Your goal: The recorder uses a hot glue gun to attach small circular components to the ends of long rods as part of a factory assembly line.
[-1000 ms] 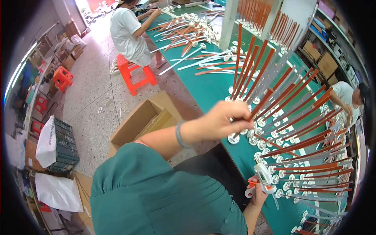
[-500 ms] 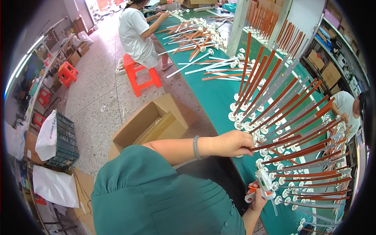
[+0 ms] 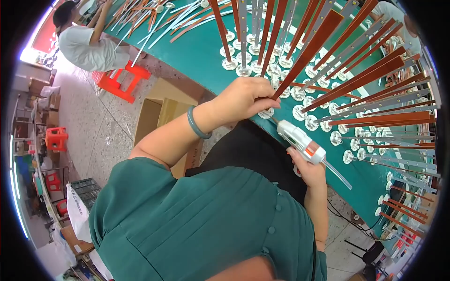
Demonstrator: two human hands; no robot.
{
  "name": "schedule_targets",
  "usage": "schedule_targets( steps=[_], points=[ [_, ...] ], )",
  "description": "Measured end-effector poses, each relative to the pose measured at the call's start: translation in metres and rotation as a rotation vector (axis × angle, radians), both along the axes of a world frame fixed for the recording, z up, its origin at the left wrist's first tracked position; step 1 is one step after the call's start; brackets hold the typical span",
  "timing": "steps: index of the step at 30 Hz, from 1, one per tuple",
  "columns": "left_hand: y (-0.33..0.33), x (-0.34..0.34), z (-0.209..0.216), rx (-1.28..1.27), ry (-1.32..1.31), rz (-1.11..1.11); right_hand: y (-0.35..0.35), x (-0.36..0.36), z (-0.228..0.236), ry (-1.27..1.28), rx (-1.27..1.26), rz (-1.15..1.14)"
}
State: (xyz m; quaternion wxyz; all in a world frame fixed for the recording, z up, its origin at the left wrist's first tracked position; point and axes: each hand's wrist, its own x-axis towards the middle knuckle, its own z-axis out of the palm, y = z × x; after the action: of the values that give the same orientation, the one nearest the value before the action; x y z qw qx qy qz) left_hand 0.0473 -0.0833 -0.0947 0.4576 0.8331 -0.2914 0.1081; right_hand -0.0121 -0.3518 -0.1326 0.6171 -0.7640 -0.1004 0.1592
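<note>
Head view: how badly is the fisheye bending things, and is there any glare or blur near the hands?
Head view: the green table edge curves strongly toward the rim; bright glare only at the far left, by the floor; left hand, glue gun and right hand look sharp, evenly lit.

glossy white plastic glue gun (image 3: 298,140); smooth matt green tabletop (image 3: 197,51).

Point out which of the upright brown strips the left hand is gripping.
The left hand grips the brown strip that slants up-right from its fingertips; its foot is pinched there, while the others stand free on round bases.
</note>
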Motion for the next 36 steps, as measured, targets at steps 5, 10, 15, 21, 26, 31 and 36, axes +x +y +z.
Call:
schedule_targets(
  steps=[5,10,15,21,26,31,36],
  points=[
    [-0.002,0.000,-0.002,0.004,-0.005,-0.024,0.014,0.005,0.008,-0.001,0.001,-0.029],
    [-0.002,-0.001,-0.005,-0.027,0.010,-0.016,0.020,0.009,0.009,-0.052,-0.029,-0.005],
    [0.000,0.001,-0.007,-0.037,-0.006,-0.025,0.022,0.012,0.005,-0.055,-0.006,-0.032],
    [-0.001,0.001,-0.005,-0.031,-0.001,-0.012,0.022,0.011,0.003,-0.048,-0.037,-0.047],
    [-0.002,-0.001,-0.004,-0.023,-0.011,-0.013,0.024,0.010,0.010,0.013,-0.023,-0.065],
    [0.000,-0.003,0.000,0.011,-0.004,-0.038,0.019,0.008,0.015,0.052,-0.021,-0.076],
    [0.008,-0.005,0.007,-0.027,0.040,-0.104,-0.009,0.003,-0.002,0.156,0.173,-0.028]
  ],
)
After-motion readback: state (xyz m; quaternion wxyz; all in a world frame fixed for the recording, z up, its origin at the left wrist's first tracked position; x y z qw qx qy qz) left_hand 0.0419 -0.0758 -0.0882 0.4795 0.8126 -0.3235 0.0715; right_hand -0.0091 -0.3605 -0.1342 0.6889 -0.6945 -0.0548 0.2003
